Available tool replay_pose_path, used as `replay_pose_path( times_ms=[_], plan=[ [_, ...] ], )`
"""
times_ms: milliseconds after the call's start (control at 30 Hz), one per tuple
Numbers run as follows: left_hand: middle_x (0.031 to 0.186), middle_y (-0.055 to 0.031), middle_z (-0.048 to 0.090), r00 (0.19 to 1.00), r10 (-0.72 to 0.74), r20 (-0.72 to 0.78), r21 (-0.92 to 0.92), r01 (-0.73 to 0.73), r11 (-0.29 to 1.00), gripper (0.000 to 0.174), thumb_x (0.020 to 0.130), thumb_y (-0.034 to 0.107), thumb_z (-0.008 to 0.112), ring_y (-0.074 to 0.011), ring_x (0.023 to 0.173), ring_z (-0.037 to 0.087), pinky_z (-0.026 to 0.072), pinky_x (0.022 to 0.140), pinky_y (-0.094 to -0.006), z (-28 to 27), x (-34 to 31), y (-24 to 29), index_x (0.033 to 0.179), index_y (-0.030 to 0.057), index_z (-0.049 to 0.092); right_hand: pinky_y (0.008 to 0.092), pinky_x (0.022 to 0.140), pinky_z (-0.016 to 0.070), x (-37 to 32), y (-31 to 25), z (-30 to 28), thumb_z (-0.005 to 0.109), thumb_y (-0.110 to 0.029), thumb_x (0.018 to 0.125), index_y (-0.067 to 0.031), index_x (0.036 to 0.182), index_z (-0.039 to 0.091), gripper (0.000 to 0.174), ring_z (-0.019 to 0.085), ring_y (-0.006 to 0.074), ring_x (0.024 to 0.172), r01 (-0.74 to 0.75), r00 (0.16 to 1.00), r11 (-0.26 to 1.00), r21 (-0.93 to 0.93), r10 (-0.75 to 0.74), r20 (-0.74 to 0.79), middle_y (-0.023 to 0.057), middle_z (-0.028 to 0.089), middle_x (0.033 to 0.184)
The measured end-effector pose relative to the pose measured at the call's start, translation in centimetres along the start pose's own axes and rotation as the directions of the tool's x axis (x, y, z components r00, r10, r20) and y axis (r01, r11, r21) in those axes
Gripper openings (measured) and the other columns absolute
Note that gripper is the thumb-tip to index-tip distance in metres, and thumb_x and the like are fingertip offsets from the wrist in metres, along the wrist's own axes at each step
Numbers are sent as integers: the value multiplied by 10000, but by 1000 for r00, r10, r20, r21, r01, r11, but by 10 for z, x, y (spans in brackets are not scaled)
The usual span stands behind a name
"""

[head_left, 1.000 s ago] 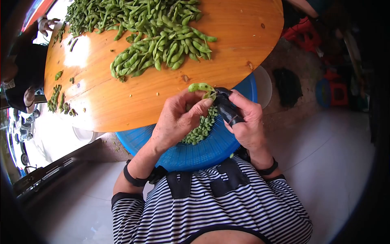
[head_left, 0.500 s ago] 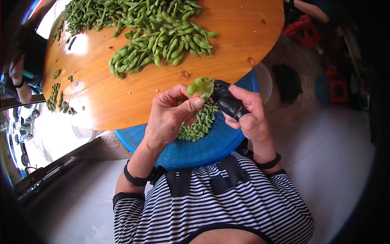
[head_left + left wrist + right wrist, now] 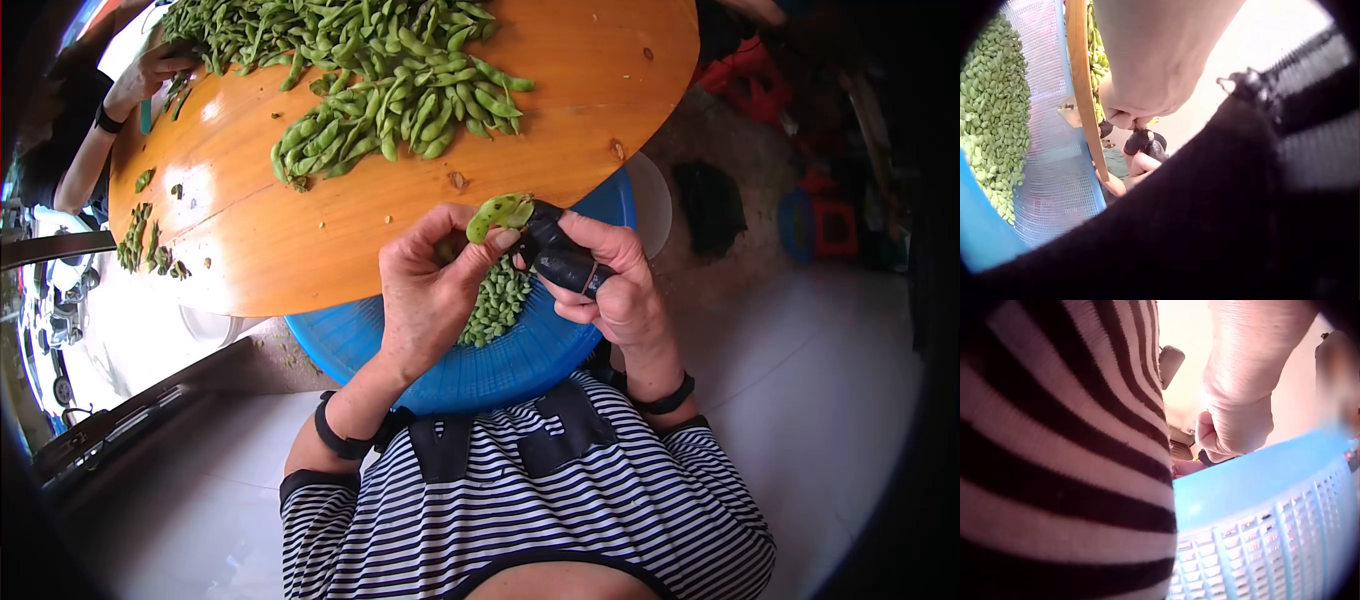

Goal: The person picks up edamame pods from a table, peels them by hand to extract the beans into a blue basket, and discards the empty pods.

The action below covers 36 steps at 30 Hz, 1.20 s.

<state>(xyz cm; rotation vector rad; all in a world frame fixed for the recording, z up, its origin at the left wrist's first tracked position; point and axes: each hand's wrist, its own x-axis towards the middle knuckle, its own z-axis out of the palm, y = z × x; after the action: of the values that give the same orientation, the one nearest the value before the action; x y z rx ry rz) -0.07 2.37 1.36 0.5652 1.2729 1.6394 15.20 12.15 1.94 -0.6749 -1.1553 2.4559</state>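
My left hand (image 3: 425, 285) pinches a green soybean pod (image 3: 490, 216) between thumb and fingers. At the pod's right end, my right hand (image 3: 625, 275) grips it with a thumb and finger wrapped in black covers (image 3: 562, 265). Both hands are over a blue mesh basket (image 3: 450, 385), in which a heap of shelled green soybeans (image 3: 497, 305) lies. More of that heap shows in the left wrist view as loose soybeans (image 3: 991, 100). In the right wrist view the curled right hand (image 3: 1241, 428) is above the basket rim (image 3: 1235, 497), its fingertips mostly hidden.
A wooden table (image 3: 300, 255) overlaps the basket's far side. Piled on it are unshelled soybean pods (image 3: 420, 85), with leafy scraps (image 3: 135, 238) at the left. Another person's hand (image 3: 150, 80) reaches the table's left edge. Red stools (image 3: 745, 85) stand at right.
The pod has shifted and turned between my fingers, and my left hand has moved slightly. The other person's hand at left has come up to the table's edge by the pile.
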Motion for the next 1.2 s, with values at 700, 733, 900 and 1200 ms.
replay_pose_path(
  times_ms=[700, 733, 900, 1200],
  plan=[
    [744, -18, 629, 884, -326, 336, -468, 457, 756, 72, 860, 31, 681, -33, 482, 328, 281, 461, -211, -12, 3, -18, 918, 29, 638, 180, 425, 277, -2, 7, -24, 348, 34, 704, 81, 1038, 618, 432, 343, 19, 517, -87, 988, 963, 254, 50, 149, 4, 495, 709],
    [739, -10, 622, 882, -320, 345, -483, 459, 745, 73, 864, 42, 684, -29, 488, 343, 286, 460, -208, -12, 2, -18, 917, 32, 635, 180, 425, 277, -2, 8, -27, 348, 34, 704, 81, 1038, 618, 432, 343, 19, 517, -87, 987, 963, 254, 49, 150, 4, 495, 709],
    [711, 20, 585, 935, -294, 201, -216, 335, 917, 101, 886, 93, 687, -32, 512, 400, 310, 464, -205, -1, -2, -11, 933, 36, 619, 180, 454, 306, -10, 7, -5, 385, 56, 709, 48, 1038, 633, 412, 373, 18, 552, 50, 997, 976, -210, -60, -41, -4, 502, 775],
    [673, 0, 522, 976, 44, 214, 635, -173, 753, 129, 906, 29, 591, -71, 570, 445, 380, 501, -255, -5, -8, -10, 1028, -12, 572, 217, 675, 415, -19, 12, 3, 456, 136, 656, 98, 1056, 596, 425, 497, 142, 748, 217, 946, 628, -747, -325, 2, 85, 496, 825]
  ],
)
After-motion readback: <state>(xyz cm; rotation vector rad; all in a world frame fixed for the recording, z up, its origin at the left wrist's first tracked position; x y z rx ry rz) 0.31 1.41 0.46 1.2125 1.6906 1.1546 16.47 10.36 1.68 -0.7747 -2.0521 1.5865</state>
